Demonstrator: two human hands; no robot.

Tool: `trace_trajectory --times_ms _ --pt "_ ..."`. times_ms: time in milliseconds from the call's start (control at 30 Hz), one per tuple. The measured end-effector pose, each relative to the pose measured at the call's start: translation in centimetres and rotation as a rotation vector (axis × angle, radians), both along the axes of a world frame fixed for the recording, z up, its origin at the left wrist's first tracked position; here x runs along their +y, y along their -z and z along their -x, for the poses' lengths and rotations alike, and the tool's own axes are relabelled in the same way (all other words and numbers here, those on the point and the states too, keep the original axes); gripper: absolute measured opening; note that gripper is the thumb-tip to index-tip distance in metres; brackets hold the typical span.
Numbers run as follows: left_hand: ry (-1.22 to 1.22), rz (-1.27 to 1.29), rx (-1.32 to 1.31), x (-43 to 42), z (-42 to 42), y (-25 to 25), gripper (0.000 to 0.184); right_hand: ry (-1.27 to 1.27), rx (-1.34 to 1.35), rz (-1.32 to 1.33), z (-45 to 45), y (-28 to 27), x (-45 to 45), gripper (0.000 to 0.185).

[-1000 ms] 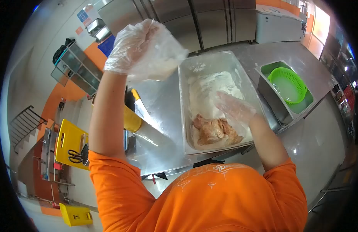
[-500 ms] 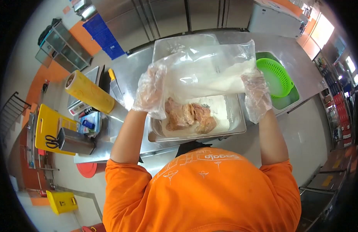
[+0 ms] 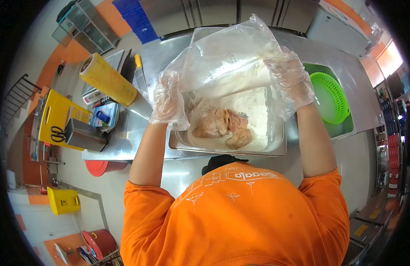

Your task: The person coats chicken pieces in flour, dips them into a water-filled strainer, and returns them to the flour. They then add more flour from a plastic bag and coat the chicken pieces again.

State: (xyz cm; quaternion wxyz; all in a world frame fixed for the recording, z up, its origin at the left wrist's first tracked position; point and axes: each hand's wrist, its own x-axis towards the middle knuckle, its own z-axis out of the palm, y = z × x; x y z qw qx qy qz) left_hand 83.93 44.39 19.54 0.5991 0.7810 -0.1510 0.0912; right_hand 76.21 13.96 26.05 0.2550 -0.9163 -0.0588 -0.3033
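Observation:
A clear plastic bag (image 3: 222, 55) with white powder inside hangs tilted above a steel tray (image 3: 275, 148). My left hand (image 3: 168, 97), in a clear plastic glove, is closed on the bag's left end. On the right side my gloved right hand (image 3: 291, 77) grips the bag's other end. White flour-like powder (image 3: 256, 106) covers much of the tray's bottom. Pieces of raw meat (image 3: 220, 123), which look like chicken, lie in the tray, partly dusted with powder. Folds of plastic hide some of my fingers.
To the right, a green basket (image 3: 331, 98) sits in a green tray. On the left are a yellow roll of wrap (image 3: 108, 80), a knife with a yellow handle (image 3: 138, 62), a metal container (image 3: 85, 134), black scissors (image 3: 58, 134) and a yellow board (image 3: 52, 113).
The bag has tipped, its right part rising and its lower side sinking toward the tray. More powder lies in the tray and on the meat. The camera view has shifted slightly.

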Motion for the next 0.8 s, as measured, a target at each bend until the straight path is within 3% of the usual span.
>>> trace_trajectory --times_ms 33,100,133,200,233,300,333,400,433,467,533,567,667,767,800 --pt "-0.026 -0.019 -0.002 -0.1 0.1 -0.1 0.019 -0.065 -0.081 0.249 -0.6 1.1 -1.6 0.035" --pt "0.013 0.069 0.017 0.0 -0.2 1.5 0.019 -0.045 -0.089 0.386 -0.9 1.7 -2.5 0.032" --pt "0.034 0.115 0.026 -0.3 0.0 1.5 0.02 0.04 -0.012 0.275 -0.4 1.3 -2.3 0.029" --pt "0.11 0.206 0.097 -1.0 1.0 1.6 0.023 0.116 -0.048 0.437 0.5 0.4 -2.7 0.027" --pt "0.151 0.252 0.131 -1.7 1.7 1.0 0.024 0.105 -0.168 0.708 1.2 -0.2 -3.6 0.026" --pt "0.184 0.143 0.148 -3.1 3.3 -1.2 0.031 0.074 -0.245 0.908 2.3 -0.2 -6.0 0.025" --pt "0.201 0.088 0.158 -3.7 4.0 -1.6 0.034 0.055 -0.199 0.836 3.2 -0.3 -6.7 0.026" --pt "0.348 0.206 0.209 -4.9 4.7 -1.2 0.039 0.123 -0.028 0.411 4.7 -0.7 -7.1 0.028" --pt "0.423 0.266 0.233 -5.3 4.8 -1.1 0.041 0.204 0.094 0.059 5.8 -2.8 -5.6 0.03" --pt "0.404 0.122 0.248 -5.4 4.8 -1.4 0.042 0.282 0.213 -0.295 6.6 -3.9 -4.7 0.032" --pt "0.369 -0.174 0.275 -5.6 4.6 -2.3 0.042 0.184 0.12 -0.418 7.6 -3.4 -5.4 0.032" --pt "0.383 -0.079 0.199 -6.1 4.2 -1.6 0.042 0.136 0.071 -0.48 8.0 -3.0 -6.0 0.032" --pt "0.407 0.158 0.112 -7.5 2.6 0.8 0.039 0.149 -0.116 -0.079 6.8 -1.1 -8.1 0.035" --pt "0.352 0.215 0.23 -6.9 1.0 0.2 0.037 0.359 -0.07 0.053 6.9 -2.8 -4.9 0.035" --pt "0.297 0.192 0.222 -6.8 0.8 -0.6 0.036 0.284 -0.056 0.012 6.6 -2.2 -5.3 0.036"
